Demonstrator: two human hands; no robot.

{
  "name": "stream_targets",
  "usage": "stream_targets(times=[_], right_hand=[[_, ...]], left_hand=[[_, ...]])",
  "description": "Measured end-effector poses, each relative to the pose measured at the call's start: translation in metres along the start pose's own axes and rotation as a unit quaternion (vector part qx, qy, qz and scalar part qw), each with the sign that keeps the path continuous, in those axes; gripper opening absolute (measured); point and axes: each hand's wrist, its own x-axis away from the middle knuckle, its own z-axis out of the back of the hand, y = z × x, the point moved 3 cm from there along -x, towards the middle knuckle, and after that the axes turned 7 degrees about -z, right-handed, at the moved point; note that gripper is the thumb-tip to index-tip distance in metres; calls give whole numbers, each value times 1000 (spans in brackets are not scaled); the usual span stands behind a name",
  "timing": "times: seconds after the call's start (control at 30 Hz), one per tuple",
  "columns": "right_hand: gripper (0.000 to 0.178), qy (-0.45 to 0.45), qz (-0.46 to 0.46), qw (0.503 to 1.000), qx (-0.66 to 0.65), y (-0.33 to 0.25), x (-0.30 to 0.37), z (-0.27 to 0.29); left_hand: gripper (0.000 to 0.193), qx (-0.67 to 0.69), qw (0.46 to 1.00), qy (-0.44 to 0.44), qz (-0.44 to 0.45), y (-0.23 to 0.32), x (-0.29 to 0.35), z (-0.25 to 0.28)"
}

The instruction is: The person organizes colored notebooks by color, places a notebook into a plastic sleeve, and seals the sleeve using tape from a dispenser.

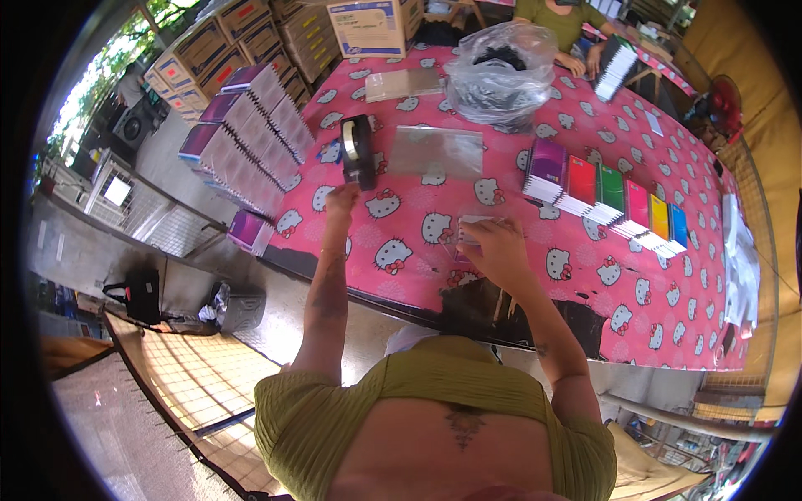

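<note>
A black tape dispenser (pixel 357 154) with a roll of tape stands on the pink table. My left hand (pixel 342 199) is at its near end, fingers pinched together; whatever is between them is too small to make out. Close to the table's front edge, my right hand (pixel 499 246) holds down a small pack in clear plastic (pixel 469 227), with a purple edge showing below the fingers. Most of that pack is hidden under the hand. Between and beyond my hands lies a flat clear plastic bag (pixel 436 152).
Stacked spiral notebooks (pixel 251 125) rise at the left edge. A row of colourful notebooks (pixel 581 184) stands on the right. Farther back are a bulging plastic bag (pixel 499 79), another flat bag (pixel 403 84), cartons (pixel 368 29) and a co-worker's hands (pixel 576 65) by black-spined notebooks.
</note>
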Motion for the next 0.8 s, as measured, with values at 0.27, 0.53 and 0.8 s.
stream_targets(times=[0.27, 0.53, 0.8], right_hand=[[38, 23, -15, 1000, 1, -3, 2, 6], [37, -4, -39, 999, 4, -8, -6, 10], [45, 59, -44, 997, 13, 4, -4, 41]], left_hand=[[16, -250, 913, -178, -269, 111, 48, -25], [19, 60, 849, -484, -204, 146, 159, -126], [16, -61, 802, -471, -362, 159, 162, -143]])
